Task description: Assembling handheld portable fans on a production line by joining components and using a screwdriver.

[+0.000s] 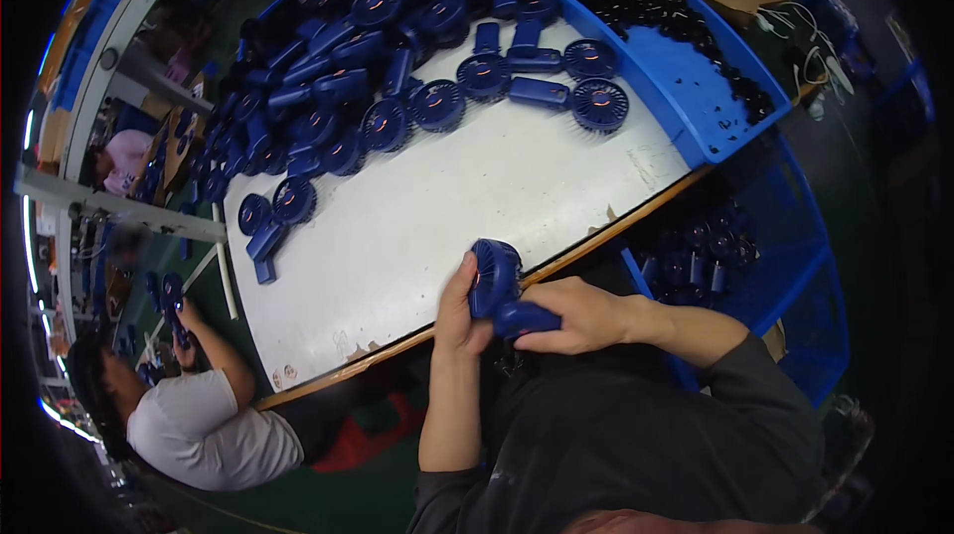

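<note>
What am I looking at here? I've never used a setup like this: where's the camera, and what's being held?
There is no robot, just a person's two bare hands. The single picture comes from a fisheye camera on their head, looking down, so straight edges bend near the rim. The left hand holds the head of a blue fan; the right hand grips what looks like its handle. More fans are heaped on the white table, beside a blue tray of black parts. A co-worker is at left.
</note>
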Demonstrator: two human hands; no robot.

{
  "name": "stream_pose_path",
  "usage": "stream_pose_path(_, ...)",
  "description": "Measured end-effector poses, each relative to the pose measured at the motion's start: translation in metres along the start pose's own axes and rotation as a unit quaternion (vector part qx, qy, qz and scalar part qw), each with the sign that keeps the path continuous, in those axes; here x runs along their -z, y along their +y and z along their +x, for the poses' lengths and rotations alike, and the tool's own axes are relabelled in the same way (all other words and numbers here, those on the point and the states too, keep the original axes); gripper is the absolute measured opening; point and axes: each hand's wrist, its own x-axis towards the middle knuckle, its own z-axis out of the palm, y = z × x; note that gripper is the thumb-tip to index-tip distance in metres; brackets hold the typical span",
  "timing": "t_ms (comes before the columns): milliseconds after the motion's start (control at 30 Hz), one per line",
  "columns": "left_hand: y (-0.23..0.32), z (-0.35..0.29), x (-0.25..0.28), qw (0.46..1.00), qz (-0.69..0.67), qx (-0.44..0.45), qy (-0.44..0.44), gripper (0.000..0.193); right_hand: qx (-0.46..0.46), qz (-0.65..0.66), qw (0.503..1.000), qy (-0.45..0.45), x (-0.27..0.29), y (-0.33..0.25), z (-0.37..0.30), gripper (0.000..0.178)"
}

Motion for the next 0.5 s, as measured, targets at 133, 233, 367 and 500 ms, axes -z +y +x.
stream_pose_path(133,-0.017,-0.014,-0.041,0.935,-0.222,0.052,-0.271,0.102,0.044,-0.205,0.977,-0.034,0.027,-0.006,0.024,0.042)
stream_pose_path(233,-0.028,-0.008,-0.049,0.986,-0.059,-0.004,-0.154,0.079,-0.037,-0.125,0.949,-0.287,0.117,-0.029,0.058,0.037)
stream_pose_path(367,-0.002,-0.007,-0.04,0.977,-0.113,-0.048,-0.172,0.045,-0.082,-0.337,0.903,0.251,0.27,0.064,0.089,0.023)
stream_pose_path(500,0.01,-0.016,-0.028,0.974,-0.057,-0.077,-0.203,0.038,-0.155,-0.387,0.877,0.24,0.346,0.173,0.088,0.028)
